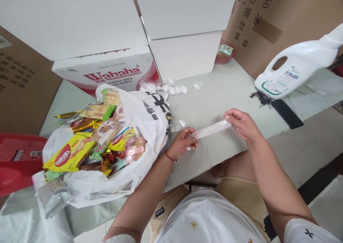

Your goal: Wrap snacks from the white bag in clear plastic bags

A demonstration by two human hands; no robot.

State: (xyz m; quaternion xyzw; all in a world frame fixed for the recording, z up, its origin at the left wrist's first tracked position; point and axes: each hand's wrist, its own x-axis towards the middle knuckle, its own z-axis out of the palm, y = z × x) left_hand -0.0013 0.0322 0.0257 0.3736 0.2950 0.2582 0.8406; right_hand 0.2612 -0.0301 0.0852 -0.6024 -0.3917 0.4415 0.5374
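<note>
A strip of clear plastic wrap (213, 129) is stretched between my two hands above the table's front edge. My left hand (184, 141) pinches its left end, with a small white bit showing just below the fingers. The other end is held between the thumb and fingers of my right hand (241, 124). Small white balls (175, 90) lie in a row at the back by the white boxes, and one more white ball (197, 87) sits to their right. Crumpled clear plastic (179, 125) rests just behind my left hand.
A white bag (158, 128) full of packaged snacks (72, 152) stands at left, beside a red container (21, 160). Boxes (184, 55) line the back. At right are a white detergent bottle (297, 66), keys (262, 98) and a black phone (287, 113).
</note>
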